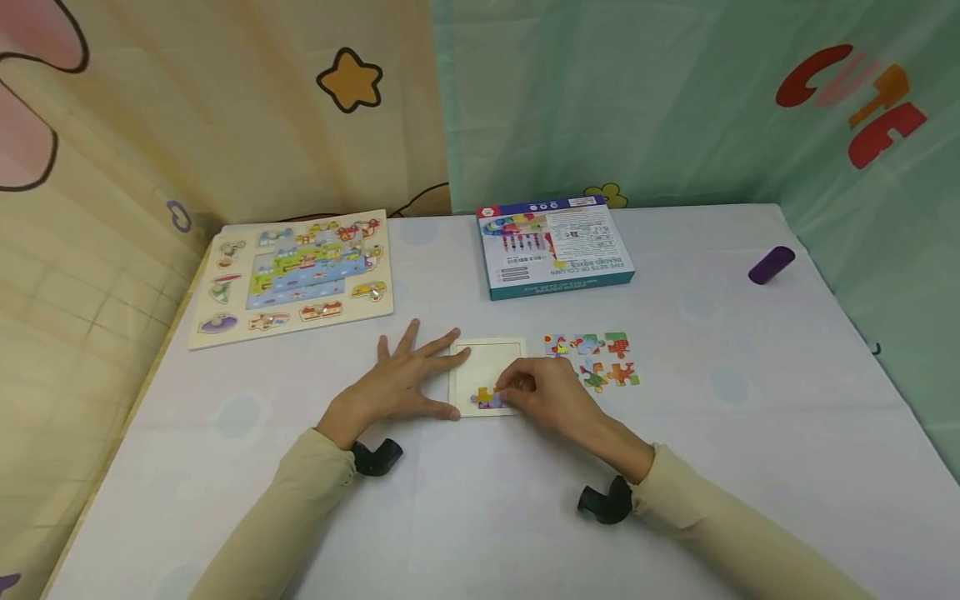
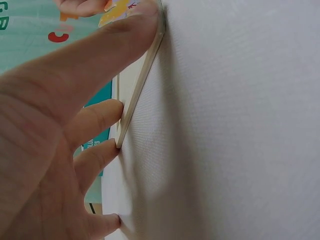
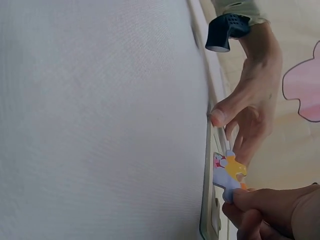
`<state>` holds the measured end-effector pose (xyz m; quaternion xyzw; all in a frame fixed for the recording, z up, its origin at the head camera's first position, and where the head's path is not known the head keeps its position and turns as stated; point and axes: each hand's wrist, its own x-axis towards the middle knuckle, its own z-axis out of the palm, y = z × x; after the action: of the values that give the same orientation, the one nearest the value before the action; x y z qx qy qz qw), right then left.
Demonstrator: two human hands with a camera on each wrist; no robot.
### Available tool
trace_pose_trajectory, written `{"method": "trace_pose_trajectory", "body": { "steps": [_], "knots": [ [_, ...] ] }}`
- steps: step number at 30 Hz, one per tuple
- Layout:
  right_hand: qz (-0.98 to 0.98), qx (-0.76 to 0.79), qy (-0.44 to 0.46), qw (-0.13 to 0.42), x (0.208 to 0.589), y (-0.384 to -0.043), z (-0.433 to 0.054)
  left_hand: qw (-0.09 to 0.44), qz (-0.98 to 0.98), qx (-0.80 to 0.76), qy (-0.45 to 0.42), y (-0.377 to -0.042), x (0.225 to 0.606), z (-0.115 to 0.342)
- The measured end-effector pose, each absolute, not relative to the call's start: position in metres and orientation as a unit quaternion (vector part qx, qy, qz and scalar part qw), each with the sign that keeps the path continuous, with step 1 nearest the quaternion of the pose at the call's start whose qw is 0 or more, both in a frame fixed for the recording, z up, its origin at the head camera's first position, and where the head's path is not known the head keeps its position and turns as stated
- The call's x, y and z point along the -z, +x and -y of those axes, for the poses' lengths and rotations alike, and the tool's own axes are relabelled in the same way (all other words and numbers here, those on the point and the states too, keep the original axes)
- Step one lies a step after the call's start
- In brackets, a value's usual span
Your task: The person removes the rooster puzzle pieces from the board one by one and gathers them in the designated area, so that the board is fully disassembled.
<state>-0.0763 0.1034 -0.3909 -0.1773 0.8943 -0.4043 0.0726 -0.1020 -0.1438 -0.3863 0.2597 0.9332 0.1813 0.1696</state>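
A jigsaw piece (image 1: 489, 398) in yellow and purple is over the lower part of a square, pale puzzle tray (image 1: 480, 354). My right hand (image 1: 551, 393) pinches it between thumb and index finger; in the right wrist view the purple end of the piece (image 3: 226, 172) meets the fingertips. With fingers spread, my left hand (image 1: 408, 379) rests at the left side of the tray, its thumb on the lower left corner. To the right lie several loose jigsaw pieces (image 1: 621, 373) in two rows, some partly hidden behind my right hand.
A wooden board with knobbed picture pieces (image 1: 321, 312) lies at the back left, thin picture sheets on it. At the back middle is a flat printed box (image 1: 558, 250). A purple cylinder (image 1: 772, 265) lies near the table's right edge. Curtains hang behind the table.
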Motion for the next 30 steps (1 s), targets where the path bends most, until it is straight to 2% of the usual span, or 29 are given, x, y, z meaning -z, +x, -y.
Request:
{"method": "trace_pose_trajectory", "body": {
  "steps": [6, 16, 30],
  "knots": [
    [-0.884, 0.427, -0.172, 0.081, 0.393, -0.077, -0.106, 0.176, -0.933, -0.181, 0.257, -0.102, 0.388, 0.144],
    [-0.877, 0.446, -0.100, 0.146, 0.385, -0.074, -0.141, 0.181, -0.933, -0.180, 0.256, -0.101, 0.388, 0.142],
    [-0.896, 0.417, -0.074, 0.133, 0.381, -0.056, -0.229, 0.178, -0.932, -0.180, 0.260, -0.103, 0.386, 0.142]
  ]
}}
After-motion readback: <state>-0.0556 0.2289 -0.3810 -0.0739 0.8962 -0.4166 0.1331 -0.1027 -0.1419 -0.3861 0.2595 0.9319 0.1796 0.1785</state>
